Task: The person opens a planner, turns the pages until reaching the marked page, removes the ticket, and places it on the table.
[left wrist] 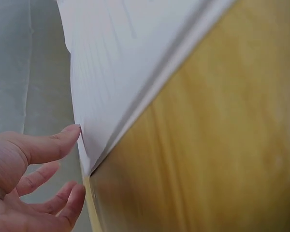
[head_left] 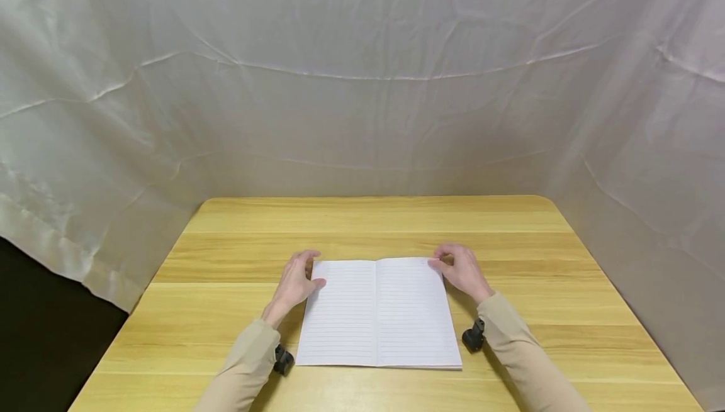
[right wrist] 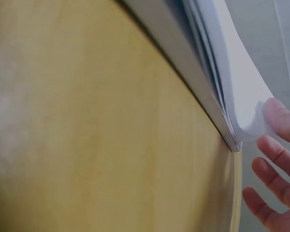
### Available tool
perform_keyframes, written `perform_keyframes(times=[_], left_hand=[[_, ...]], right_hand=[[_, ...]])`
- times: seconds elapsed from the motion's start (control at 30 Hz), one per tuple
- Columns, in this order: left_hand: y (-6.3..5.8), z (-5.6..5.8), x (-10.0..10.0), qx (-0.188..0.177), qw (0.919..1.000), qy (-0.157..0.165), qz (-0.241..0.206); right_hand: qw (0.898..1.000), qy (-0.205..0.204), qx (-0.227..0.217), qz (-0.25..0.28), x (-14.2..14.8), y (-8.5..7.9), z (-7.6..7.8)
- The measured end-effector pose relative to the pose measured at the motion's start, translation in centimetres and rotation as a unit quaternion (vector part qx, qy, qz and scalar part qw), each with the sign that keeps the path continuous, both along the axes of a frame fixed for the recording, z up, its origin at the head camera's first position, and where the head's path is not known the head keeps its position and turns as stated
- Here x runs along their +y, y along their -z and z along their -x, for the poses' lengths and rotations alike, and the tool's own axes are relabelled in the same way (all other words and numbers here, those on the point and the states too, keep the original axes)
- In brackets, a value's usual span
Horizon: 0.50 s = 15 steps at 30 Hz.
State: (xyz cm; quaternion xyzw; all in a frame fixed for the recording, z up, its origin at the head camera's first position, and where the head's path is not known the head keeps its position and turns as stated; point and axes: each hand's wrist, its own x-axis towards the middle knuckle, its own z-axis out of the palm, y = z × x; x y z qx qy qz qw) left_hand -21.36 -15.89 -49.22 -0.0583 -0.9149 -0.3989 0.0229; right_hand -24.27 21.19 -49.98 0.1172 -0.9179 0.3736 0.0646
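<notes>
An open notebook [head_left: 340, 314] with lined white pages lies flat on the wooden table, its fold running between the two hands. At its upper left corner is my left hand [head_left: 294, 281], thumb resting on the page edge and the other fingers spread loosely beyond it. My right hand [head_left: 460, 270] pinches the upper right corner of the right page [head_left: 416, 311] between thumb and index finger. In the right wrist view that page corner [right wrist: 253, 121] curves up from the leaves beneath, while the remaining fingers hang apart below it.
The light wooden table [head_left: 362, 223] extends around the notebook on all sides. Pale grey sheeting [head_left: 362, 116] hangs behind the table and along both sides. A dark area [head_left: 51, 317] shows at the lower left. Each wrist carries a small black camera [head_left: 473, 336].
</notes>
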Motion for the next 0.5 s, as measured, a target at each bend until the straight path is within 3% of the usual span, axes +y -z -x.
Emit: perform_keyframes(times=[0.23,0.5], left_hand=[[-0.16,-0.36,0.18,-0.004,1.0000,0.001,-0.003],[-0.39,-0.89,0.78,0.006,0.9997,0.012,-0.021]], right_hand=[[1.000,0.002,0.011,0.000,-0.04,-0.11,-0.22],[0.998,-0.027,0.008,0.052,-0.14,-0.57,-0.58]])
